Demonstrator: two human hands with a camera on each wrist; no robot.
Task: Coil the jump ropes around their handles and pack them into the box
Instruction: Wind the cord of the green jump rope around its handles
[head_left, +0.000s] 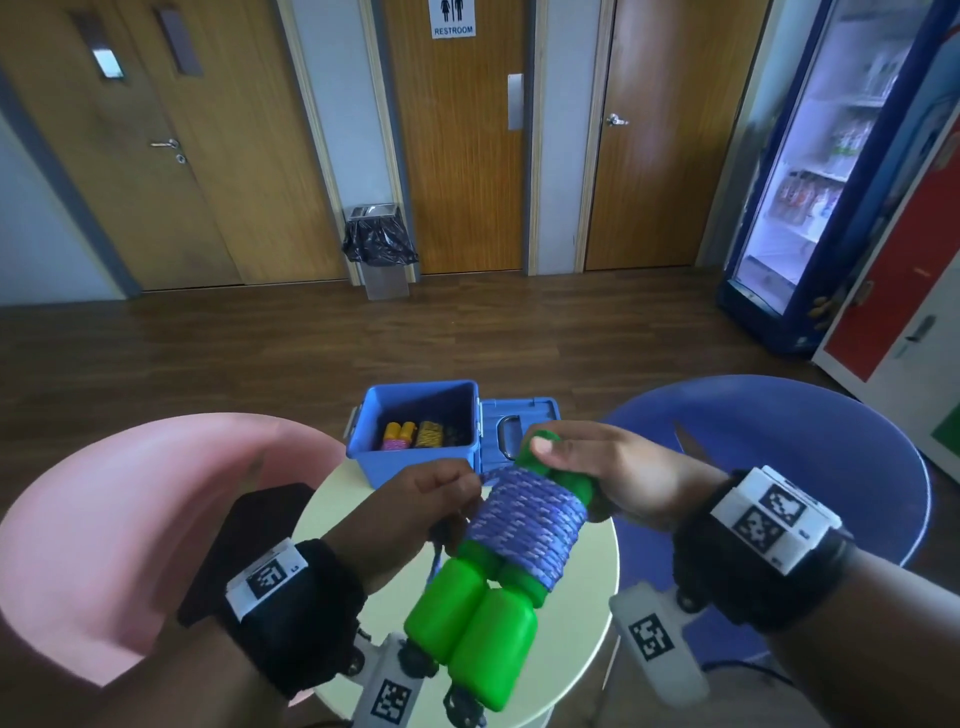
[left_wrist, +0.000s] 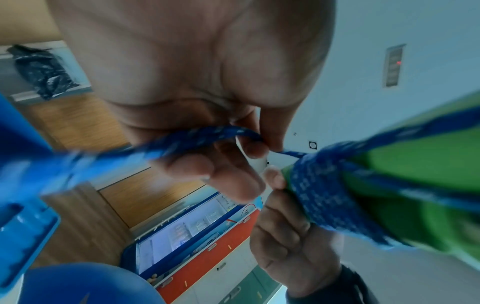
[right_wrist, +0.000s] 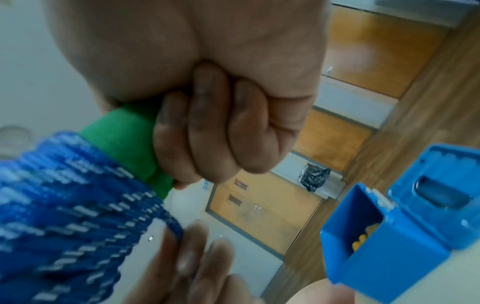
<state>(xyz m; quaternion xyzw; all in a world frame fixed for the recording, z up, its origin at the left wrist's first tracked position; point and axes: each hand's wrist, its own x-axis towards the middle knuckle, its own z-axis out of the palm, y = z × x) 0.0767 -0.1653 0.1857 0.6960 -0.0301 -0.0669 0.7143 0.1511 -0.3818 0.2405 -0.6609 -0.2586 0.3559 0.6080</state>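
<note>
Hands at chest height above a round pale worktop (head_left: 587, 582): we see the right hand (head_left: 608, 475) with its grip closed around the upper ends of two green handles (head_left: 483, 623), while the left hand (head_left: 415, 506) pinches the loose end of the blue rope (head_left: 524, 519) (already coiled thickly around both handles). Beyond them, the open blue box (head_left: 415, 457) sits on the worktop, holding yellow-handled coiled ropes (head_left: 413, 435), its lid (head_left: 519, 421) hanging open beside it.

A sign (head_left: 453, 18) on the middle door (head_left: 462, 171) reads "RESTROOM".
</note>
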